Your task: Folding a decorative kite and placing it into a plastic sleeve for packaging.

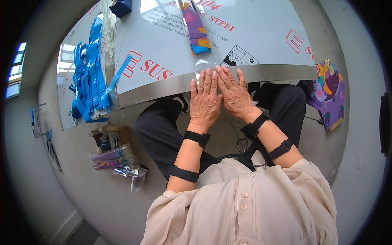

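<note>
My left hand (205,104) lies flat at the front edge of the table, its fingers stretched out and pointing away from me. Beside it, my right hand (235,93) is also flat, with the thumbs close together. Just beyond the fingertips is a long clear plastic bag (201,62) whose near end reaches the table edge. Fingertips of both hands rest at or over this end; whether they press on the film is hard to see. Inside the bag is a folded purple, yellow and blue printed piece (196,26). Neither hand grips anything.
Blue straps (90,69) hang over the left side of the film-covered steel table (269,32). A dark blue box (121,7) stands at the far left. On the floor are an open carton (122,132) and bagged pieces (112,159). Purple printed sheets (326,94) hang at the right.
</note>
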### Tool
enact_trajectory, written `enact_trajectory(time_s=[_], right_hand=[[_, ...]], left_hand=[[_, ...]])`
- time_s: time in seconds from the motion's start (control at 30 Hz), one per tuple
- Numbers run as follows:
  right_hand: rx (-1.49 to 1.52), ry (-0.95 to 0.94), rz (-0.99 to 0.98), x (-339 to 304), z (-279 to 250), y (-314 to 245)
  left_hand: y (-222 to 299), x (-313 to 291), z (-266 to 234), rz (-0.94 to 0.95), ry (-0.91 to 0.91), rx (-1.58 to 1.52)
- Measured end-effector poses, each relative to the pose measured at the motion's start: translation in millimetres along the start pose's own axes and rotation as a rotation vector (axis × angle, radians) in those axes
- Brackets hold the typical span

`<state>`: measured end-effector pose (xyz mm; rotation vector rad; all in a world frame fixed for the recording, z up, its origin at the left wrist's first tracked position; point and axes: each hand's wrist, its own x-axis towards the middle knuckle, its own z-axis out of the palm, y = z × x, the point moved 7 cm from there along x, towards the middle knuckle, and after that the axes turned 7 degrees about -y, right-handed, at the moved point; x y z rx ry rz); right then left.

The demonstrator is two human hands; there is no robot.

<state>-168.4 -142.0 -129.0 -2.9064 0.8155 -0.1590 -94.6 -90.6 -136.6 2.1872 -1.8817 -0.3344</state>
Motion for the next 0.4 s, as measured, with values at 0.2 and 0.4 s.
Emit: enact_trajectory(time_s=[0.2, 0.4], right_hand=[[0.042, -0.201, 0.047, -5, -4, 5], [0.679, -0.143, 0.295, 19, -1, 34]], left_hand=[[-18, -14, -12, -0.117, -0.006, 0.065], [-56, 10, -23, -0.365, 0.154, -0.365]])
